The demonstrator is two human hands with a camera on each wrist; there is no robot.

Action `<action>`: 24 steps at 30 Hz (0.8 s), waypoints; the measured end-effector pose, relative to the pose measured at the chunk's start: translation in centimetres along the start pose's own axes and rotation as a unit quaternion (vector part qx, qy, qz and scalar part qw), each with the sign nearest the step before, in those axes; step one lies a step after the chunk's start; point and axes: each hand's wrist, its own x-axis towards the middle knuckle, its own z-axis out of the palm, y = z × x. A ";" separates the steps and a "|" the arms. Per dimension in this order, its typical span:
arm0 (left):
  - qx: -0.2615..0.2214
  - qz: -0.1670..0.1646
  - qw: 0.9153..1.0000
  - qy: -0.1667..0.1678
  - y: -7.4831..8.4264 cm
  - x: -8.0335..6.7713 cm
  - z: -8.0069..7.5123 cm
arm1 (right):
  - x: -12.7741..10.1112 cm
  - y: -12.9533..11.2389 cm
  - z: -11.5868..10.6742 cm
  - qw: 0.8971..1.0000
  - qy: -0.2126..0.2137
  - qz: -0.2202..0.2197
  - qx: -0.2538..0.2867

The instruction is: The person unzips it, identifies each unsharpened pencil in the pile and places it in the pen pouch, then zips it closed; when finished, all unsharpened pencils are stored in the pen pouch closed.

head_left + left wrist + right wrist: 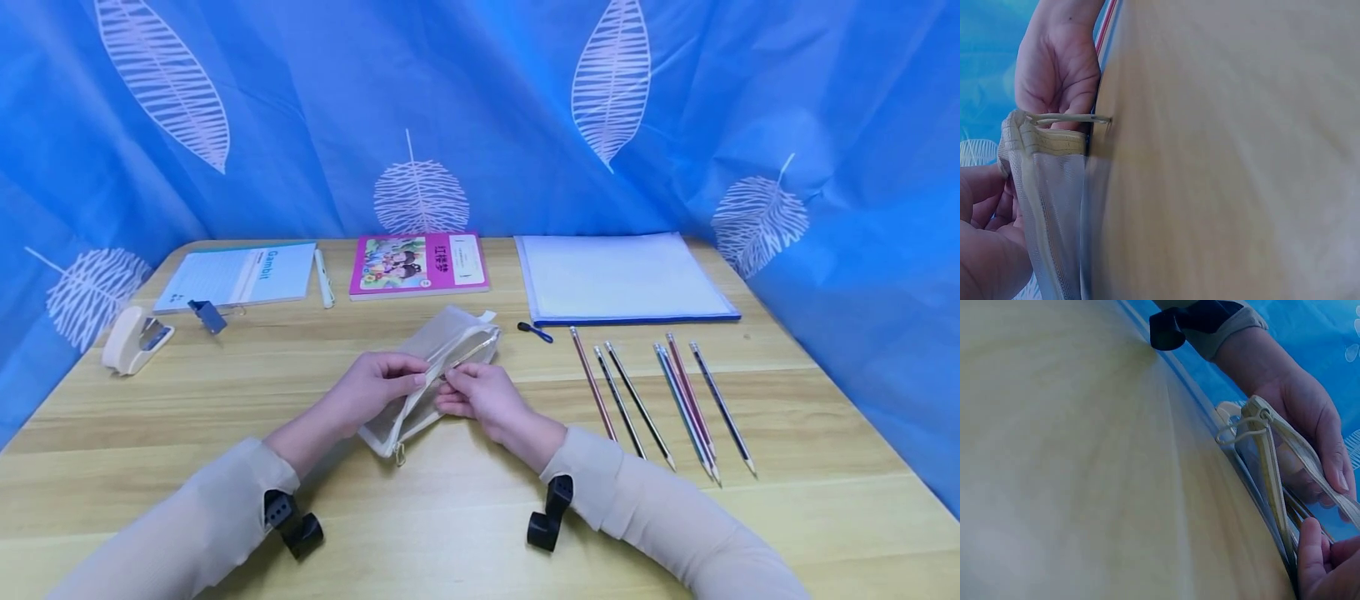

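Hands: 2, a left hand (372,385) and a right hand (480,397), both on the pouch.
Mesh zip pouch (442,354): 1, beige, with one pull loop at its near end.
Pencils (663,400): 6, lying side by side on the tabletop (187,450), points toward the person.
Books: 2, a pink-covered book (417,263) and a white and teal notebook (240,275).
Pen (323,277): 1, white, just beside the notebook.
Document folder (622,277): 1, translucent with a blue edge.
Stapler (135,338): 1, cream.
Binder clip (207,316): 1, dark.
Small dark blue item (534,332): 1, kind cannot be told.
Wrist camera mounts: 2, black, one on each sleeve.
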 end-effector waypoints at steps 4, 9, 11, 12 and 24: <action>0.000 -0.005 1.000 0.000 0.1 -0.1 0.0 | 0.3 -0.3 -0.2 1.000 -0.012 0.003 -0.026; 0.000 -0.004 1.000 0.002 0.1 -0.2 0.0 | -0.1 -0.6 -1.1 0.999 -0.020 0.009 -0.027; -0.003 -0.003 1.000 0.002 0.0 -0.2 0.0 | -0.6 -1.0 -2.0 0.999 -0.030 0.012 -0.038; -0.004 -0.003 1.000 0.002 -0.1 -0.2 0.0 | -0.8 -1.3 -2.5 0.998 -0.039 0.013 -0.049; -0.003 0.001 1.000 -0.005 -0.4 0.0 -0.4 | -4.6 -6.6 -13.3 0.952 -0.052 -0.060 -0.297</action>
